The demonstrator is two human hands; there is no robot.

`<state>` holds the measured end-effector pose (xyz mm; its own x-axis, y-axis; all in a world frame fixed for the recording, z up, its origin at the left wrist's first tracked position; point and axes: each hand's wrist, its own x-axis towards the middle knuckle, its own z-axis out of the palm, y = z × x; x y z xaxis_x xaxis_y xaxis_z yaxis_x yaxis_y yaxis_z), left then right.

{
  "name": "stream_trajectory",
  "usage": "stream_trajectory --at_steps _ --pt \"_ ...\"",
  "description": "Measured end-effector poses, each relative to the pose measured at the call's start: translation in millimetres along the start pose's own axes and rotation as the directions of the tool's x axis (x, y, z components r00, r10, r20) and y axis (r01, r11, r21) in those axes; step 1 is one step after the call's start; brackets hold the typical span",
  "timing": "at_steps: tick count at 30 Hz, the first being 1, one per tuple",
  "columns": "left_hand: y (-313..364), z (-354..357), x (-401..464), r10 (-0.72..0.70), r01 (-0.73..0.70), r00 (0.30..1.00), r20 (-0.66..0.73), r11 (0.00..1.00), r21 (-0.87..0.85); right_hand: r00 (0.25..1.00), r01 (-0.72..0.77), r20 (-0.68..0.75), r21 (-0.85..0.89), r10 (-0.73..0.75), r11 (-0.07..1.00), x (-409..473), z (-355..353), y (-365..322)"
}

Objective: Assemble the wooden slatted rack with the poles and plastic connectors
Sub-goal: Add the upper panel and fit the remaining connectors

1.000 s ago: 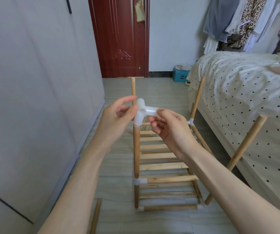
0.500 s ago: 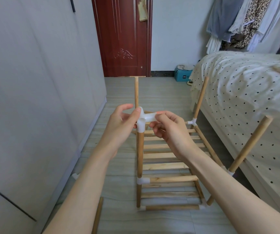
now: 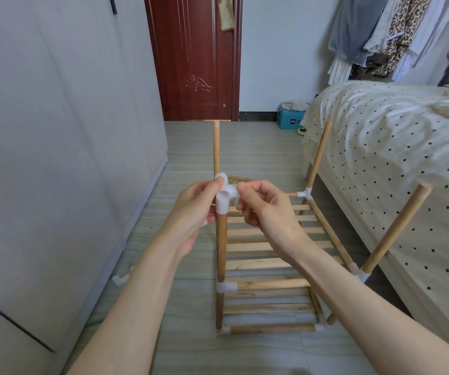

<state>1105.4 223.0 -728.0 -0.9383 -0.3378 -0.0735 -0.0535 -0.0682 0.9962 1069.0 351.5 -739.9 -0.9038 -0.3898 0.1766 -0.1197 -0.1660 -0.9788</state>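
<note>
- Connector (image 3: 224,197) now seated lower on near-left pole (image 3: 221,253) than a second ago.
- Left hand (image 3: 196,209) and right hand (image 3: 265,212) both pinch it.
- Pole axis vertical, directly beneath the grip.

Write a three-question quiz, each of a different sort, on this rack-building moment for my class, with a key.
1. True or false: the white plastic connector sits on top of the near-left upright wooden pole.
2. Which hand grips that connector's sideways arm? A) left hand B) right hand
3. Fill in: the bare-topped pole at the right leans towards the polka-dot ___.

Key: 1 true; 2 B; 3 bed.
</note>
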Motion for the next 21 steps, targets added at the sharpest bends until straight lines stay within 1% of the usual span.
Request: stream_trajectory --at_steps 3,5,6,7,8,9,10,11,12,13,14,15,17,19,21 --pt "-6.5 1.1 -2.0 0.069 -0.069 0.997 0.017 0.998 0.006 1.000 -0.018 0.008 -0.033 0.019 0.999 -3.1 -5.6 2.7" --pt "-13.0 0.5 -4.4 0.109 -0.109 0.994 0.010 0.994 0.002 0.997 -0.077 -0.006 -0.088 0.077 0.993 -4.4 -12.8 8.5" --pt "-16.2 -0.5 -5.0 0.110 -0.110 0.994 0.007 0.994 -0.014 0.994 -0.108 -0.017 -0.164 0.107 0.980 -4.8 -17.7 13.6" --pt "-19.0 -2.4 -5.0 0.108 -0.107 0.994 0.016 0.994 -0.016 0.993 -0.120 -0.016 -0.303 0.121 0.945 -5.3 -24.3 21.1" --pt "-22.5 -5.0 -4.6 0.108 -0.109 0.993 0.039 0.994 0.021 0.992 -0.102 0.009 -0.492 0.122 0.865 -5.6 -32.4 31.6" --pt "-26.8 -8.4 -4.8 0.109 -0.118 0.991 0.080 0.986 0.116 0.988 -0.065 0.061 -0.683 0.145 0.728 -6.1 -41.3 44.1" --pt "-32.3 -11.8 -5.1 0.104 -0.136 0.985 0.138 0.958 0.252 0.967 -0.024 0.124 -0.826 0.223 0.564 -7.2 -50.2 57.6" --pt "-38.1 -15.1 -5.3 0.089 -0.166 0.974 0.206 0.906 0.390 0.924 0.009 0.166 -0.910 0.344 0.415 -8.9 -58.3 70.8" --pt "-43.6 -17.2 -5.6 0.067 -0.197 0.961 0.268 0.847 0.493 0.861 0.023 0.171 -0.954 0.479 0.300 -11.1 -65.1 82.6" --pt "-48.8 -18.6 -6.7 0.048 -0.221 0.949 0.311 0.804 0.552 0.792 0.026 0.148 -0.977 0.592 0.210 -13.9 -70.6 91.9" --pt "-53.4 -19.6 -6.9 0.042 -0.236 0.943 0.329 0.782 0.577 0.737 0.033 0.119 -0.990 0.666 0.140 -16.9 -74.5 98.4" --pt "-56.4 -20.4 -6.2 0.057 -0.246 0.945 0.324 0.775 0.582 0.704 0.043 0.095 -0.995 0.704 0.091 -19.2 -77.0 103.2" --pt "-59.9 -21.9 -2.2 0.122 -0.261 0.956 0.265 0.763 0.591 0.680 0.054 0.067 -0.998 0.730 0.041 -23.8 -78.8 108.7" --pt "-62.3 -22.8 3.2 0.179 -0.269 0.962 0.206 0.747 0.608 0.678 0.062 0.062 -0.998 0.733 0.026 -28.3 -76.1 109.6" --pt "-64.5 -25.5 13.2 0.209 -0.237 0.971 0.117 0.762 0.602 0.694 0.083 0.092 -0.995 0.714 0.047 -30.7 -74.0 108.8"
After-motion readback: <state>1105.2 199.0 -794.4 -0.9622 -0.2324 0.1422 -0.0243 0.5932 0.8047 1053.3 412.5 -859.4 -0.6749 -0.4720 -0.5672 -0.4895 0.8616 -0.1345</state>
